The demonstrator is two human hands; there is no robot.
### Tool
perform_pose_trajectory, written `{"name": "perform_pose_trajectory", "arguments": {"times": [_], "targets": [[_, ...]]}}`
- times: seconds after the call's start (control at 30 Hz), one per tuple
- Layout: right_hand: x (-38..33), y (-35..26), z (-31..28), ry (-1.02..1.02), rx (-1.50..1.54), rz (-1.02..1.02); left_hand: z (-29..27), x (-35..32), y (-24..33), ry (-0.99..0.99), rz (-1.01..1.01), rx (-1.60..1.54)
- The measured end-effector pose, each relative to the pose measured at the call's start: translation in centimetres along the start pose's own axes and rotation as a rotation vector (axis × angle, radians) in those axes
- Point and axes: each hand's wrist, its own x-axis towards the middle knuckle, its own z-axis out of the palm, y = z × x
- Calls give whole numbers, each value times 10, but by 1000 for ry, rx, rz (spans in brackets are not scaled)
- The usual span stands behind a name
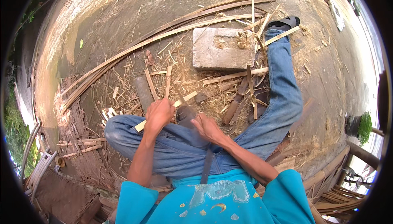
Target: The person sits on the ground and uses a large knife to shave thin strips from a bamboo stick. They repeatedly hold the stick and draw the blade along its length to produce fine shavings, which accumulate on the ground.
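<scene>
My left hand (159, 115) is closed around a pale bamboo strip (185, 100), which slants from over my bent left knee up to the right. My right hand (208, 127) grips a dark, blurred knife (186, 116) close to the strip. A long dark handle (206, 166) runs from below that hand back to my waist, and it looks like part of the knife. Whether the blade touches the strip I cannot tell. Just beyond my left hand, short bamboo pieces (168, 82) and a flat grey-brown slat (143, 93) lie on the ground.
A pale concrete block (223, 58) with shavings on top sits ahead of me. Long bamboo strips (163, 31) curve across the ground behind it. Loose shavings and cut pieces (251, 93) lie between my legs. More bamboo poles (339, 199) stand at the lower right.
</scene>
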Motion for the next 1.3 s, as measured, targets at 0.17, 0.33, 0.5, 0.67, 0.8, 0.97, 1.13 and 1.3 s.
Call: {"name": "perform_pose_trajectory", "arguments": {"times": [0.17,0.33,0.5,0.67,0.8,0.97,1.13,1.3], "targets": [[5,1,-5,19,111,121,1,1,-2,-9,-35,-54],[-4,-1,1,25,93,33,7,2,-5,-15,-17,-46],[1,-2,0,24,85,37,-3,3,-2,-8,-36,-90],[5,15,1,70,111,137,-5,-2,3,-47,-53,-44],[-3,9,-2,38,34,-34,6,5,-8,3,-44,-85],[1,18,-5,57,122,192,4,5,-7,11,-37,-73],[-5,24,-4,70,1,54,6,0,-8,-17,-49,-43],[0,14,-6,56,-20,33,0,6,-5,-25,-88,-61]]}}
